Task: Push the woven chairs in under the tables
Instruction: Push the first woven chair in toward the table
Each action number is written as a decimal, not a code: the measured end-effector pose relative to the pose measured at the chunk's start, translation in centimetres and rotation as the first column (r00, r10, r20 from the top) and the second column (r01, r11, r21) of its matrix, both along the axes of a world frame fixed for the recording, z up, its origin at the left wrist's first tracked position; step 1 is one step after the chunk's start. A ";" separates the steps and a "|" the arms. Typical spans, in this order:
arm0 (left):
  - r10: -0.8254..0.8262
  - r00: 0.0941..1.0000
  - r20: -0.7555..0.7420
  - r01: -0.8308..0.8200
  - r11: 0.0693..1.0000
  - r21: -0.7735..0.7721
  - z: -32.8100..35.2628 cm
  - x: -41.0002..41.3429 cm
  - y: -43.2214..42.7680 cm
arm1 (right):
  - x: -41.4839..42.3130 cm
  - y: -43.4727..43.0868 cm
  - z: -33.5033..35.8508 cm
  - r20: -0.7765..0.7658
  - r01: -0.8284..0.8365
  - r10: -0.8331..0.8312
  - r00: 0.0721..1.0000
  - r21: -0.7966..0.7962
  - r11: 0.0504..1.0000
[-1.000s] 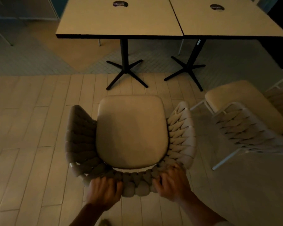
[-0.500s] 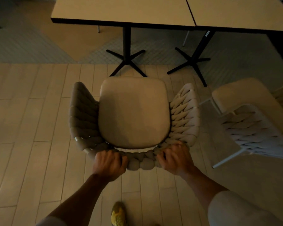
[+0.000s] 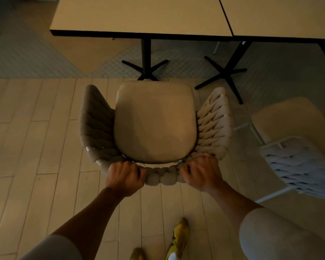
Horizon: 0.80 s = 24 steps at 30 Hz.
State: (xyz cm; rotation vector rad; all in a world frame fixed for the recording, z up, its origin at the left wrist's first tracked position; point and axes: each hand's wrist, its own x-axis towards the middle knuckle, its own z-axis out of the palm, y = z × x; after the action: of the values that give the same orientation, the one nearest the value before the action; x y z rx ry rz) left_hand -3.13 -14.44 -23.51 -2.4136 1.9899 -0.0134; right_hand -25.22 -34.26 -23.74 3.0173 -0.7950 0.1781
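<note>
A woven chair (image 3: 155,122) with a beige seat cushion and braided rope back stands on the plank floor, facing a pale table (image 3: 139,15) on a black pedestal base (image 3: 145,69). The cushion's front edge lies just short of the table's near edge. My left hand (image 3: 124,178) is shut on the left part of the chair's backrest rim. On the right part of that rim my right hand (image 3: 201,171) grips too. A second woven chair (image 3: 296,147) stands to the right, angled away from a second table (image 3: 281,14).
The second table's black cross base (image 3: 226,72) sits just right of the held chair's front corner. Blue-grey tiled floor begins under the tables. My yellow shoes (image 3: 178,239) are on the planks behind the chair.
The chair has slid forward toward the left table with both hands on its backrest; I have stepped after it, and the table edge now looms closer.
</note>
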 end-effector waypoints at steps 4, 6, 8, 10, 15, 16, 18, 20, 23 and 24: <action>-0.039 0.996 0.079 0.035 0.998 0.046 0.1 2.6 -2.9 | 2.7 -3.2 -0.3 0.010 -0.037 0.038 0.999 -0.071 0.997; -0.056 0.992 0.116 0.053 0.998 0.029 -0.6 4.1 -4.3 | 4.1 -4.9 -0.4 0.015 -0.063 0.065 0.998 -0.085 0.994; -0.056 0.988 0.146 0.058 0.998 -0.011 -1.3 5.4 -5.6 | 5.4 -6.5 -0.8 -0.016 -0.057 0.056 0.998 -0.058 0.997; -0.046 0.988 0.150 0.047 0.999 -0.004 -1.6 6.4 -7.0 | 6.7 -8.1 -0.8 -0.042 -0.016 0.015 0.999 -0.020 1.000; -0.040 0.989 0.142 0.030 0.997 0.076 -0.9 8.7 -10.8 | 9.2 -12.0 0.2 -0.072 -0.112 0.110 0.991 -0.024 0.993; -0.023 0.990 0.141 0.012 0.997 0.080 -0.6 9.1 -11.6 | 9.6 -12.6 0.2 -0.075 -0.098 0.097 0.992 -0.005 0.995; 0.056 0.993 0.106 -0.062 0.997 0.054 -0.1 9.5 -12.6 | 9.9 -13.1 -0.1 -0.074 -0.062 0.063 0.995 0.009 0.998; 0.021 0.995 0.096 -0.024 0.999 0.028 -0.6 9.8 -13.1 | 9.9 -13.6 -0.1 -0.075 -0.056 0.058 0.995 0.024 0.998; -0.049 0.986 0.162 0.057 0.998 -0.041 -1.5 9.5 -13.4 | 10.3 -14.7 1.1 -0.088 -0.028 0.035 0.995 0.082 0.996; -0.019 0.987 0.160 0.033 0.996 -0.084 -1.4 9.4 -13.8 | 10.3 -15.1 1.5 -0.092 -0.015 0.023 0.995 0.090 0.996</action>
State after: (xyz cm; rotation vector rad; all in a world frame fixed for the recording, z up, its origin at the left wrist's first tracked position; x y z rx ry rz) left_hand 6.26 -28.22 -24.92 -2.3514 1.9892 -0.2886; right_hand -14.88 -49.36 -22.28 3.0901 -0.7873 0.0022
